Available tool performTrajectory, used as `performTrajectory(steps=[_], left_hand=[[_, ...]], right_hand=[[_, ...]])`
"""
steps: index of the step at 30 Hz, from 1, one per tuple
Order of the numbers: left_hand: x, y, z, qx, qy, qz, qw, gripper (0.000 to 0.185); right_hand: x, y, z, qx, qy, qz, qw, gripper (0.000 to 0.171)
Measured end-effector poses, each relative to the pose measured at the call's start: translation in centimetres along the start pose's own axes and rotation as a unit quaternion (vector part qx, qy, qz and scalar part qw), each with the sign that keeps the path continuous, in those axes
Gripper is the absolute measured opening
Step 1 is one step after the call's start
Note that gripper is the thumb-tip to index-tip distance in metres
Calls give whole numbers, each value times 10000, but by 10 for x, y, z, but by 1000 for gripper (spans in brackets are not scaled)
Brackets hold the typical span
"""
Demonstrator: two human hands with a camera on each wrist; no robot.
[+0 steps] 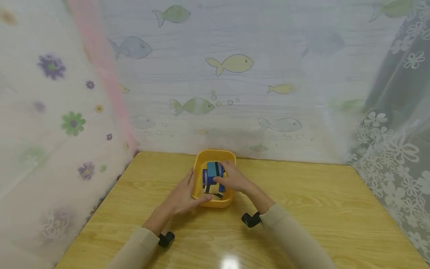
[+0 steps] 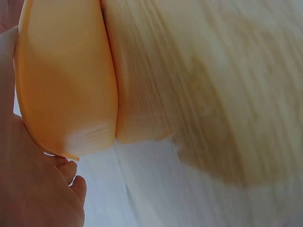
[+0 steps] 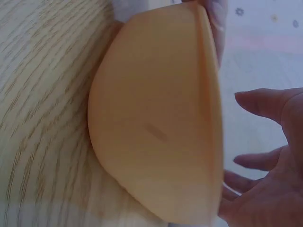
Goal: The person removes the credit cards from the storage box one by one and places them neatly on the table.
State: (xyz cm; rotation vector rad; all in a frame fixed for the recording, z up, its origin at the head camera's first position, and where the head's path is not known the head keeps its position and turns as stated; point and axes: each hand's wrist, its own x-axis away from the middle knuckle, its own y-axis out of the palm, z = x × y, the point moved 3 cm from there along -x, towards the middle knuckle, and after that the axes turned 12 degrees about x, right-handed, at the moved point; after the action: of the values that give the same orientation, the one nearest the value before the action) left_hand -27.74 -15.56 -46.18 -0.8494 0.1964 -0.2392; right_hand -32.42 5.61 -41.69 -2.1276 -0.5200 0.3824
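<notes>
Left hand (image 1: 183, 194) flat against the yellow bowl (image 1: 201, 158) — right hand (image 1: 233, 178) pinches the cards (image 1: 212, 170) (inside).

Head view looks down from above; both wrist views (very close) share the yellow bowl (image 1: 215, 157).

the tub (image 1: 215, 155) sits on the worktop (image 1: 319, 209), near the back edge and about in the middle from side to side. the cards (image 1: 212, 177) lie inside the tub in a little pile. the left hand (image 1: 184, 194) rests against the tub's left side (on the outside). the right hand (image 1: 233, 178) reaches in over the tub's right rim and lies on the cards. a curtain wall (image 1: 235, 74) stands behind the worktop.
</notes>
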Motion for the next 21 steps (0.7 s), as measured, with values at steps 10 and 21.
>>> performTrajectory(steps=[10, 21], left_hand=[[6, 0, 5, 129, -177, -139, 9997, 121], [20, 8, 11, 249, -322, -100, 9991, 121]], right_hand=[[-30, 30, 0, 14, 624, 231, 9978, 77], [-34, 52, 6, 42, 1575, 583, 9858, 79]])
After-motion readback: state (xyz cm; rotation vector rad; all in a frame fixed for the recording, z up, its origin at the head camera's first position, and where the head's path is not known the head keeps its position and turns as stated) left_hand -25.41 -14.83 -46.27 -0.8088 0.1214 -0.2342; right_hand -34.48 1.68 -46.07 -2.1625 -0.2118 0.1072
